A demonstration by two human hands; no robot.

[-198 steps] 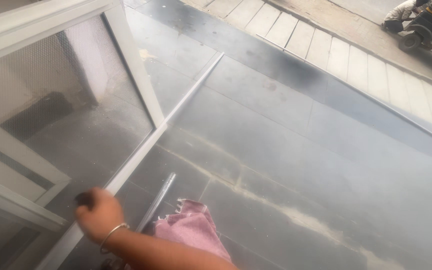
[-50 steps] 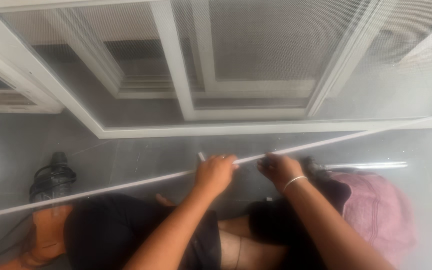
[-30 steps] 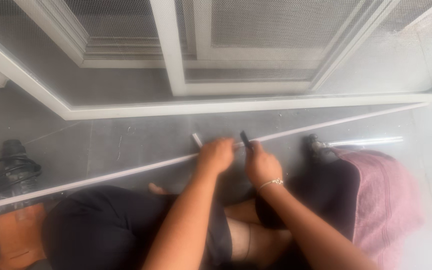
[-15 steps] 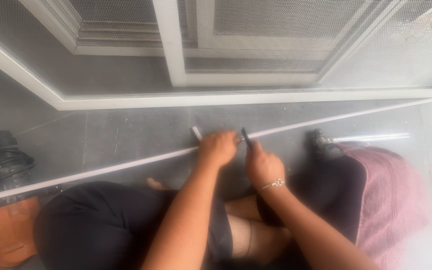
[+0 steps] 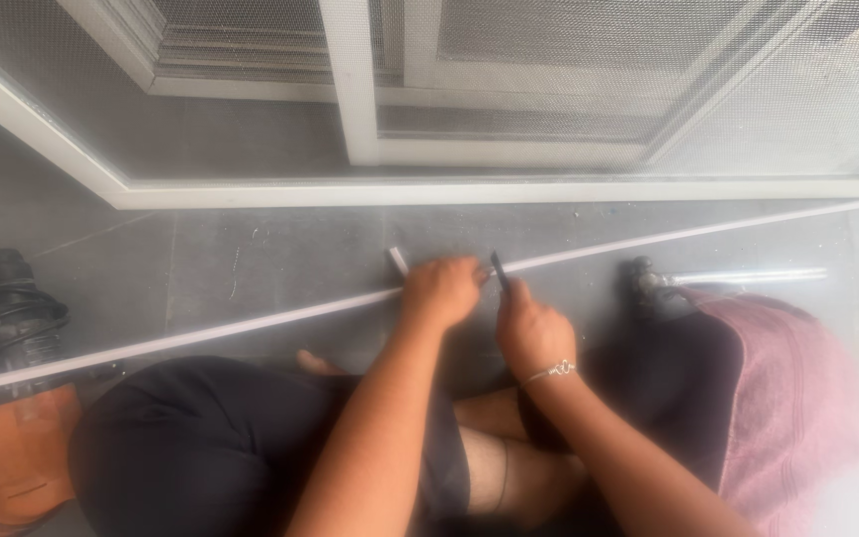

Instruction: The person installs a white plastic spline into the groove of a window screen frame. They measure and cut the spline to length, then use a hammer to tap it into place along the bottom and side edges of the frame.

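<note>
We sit cross-legged on the grey tiled floor [image 5: 251, 249], looking down at our two hands working on a long, thin white metal strip [image 5: 201, 333] that runs slantwise across the floor in front of our knees, from the far left edge up toward the right. Our left hand [image 5: 441, 290] is closed over the strip, fingers curled around it, with a short white stub [image 5: 398, 261] poking out just beside the knuckles. Our right hand [image 5: 534, 333], wearing a thin silver bracelet [image 5: 549, 371] at the wrist, is clenched around a slim dark tool [image 5: 499, 270] whose tip rises just above the strip, close beside the left hand. Beyond the strip lies a large white-framed mesh screen panel [image 5: 509, 189] flat on the floor. At the left sit an orange power tool [image 5: 12, 447] and a coiled black cable [image 5: 2, 318]. At our right lies a pink cloth [image 5: 797, 398], with a small dark object [image 5: 643, 283] just above it, too blurred to identify.
</note>
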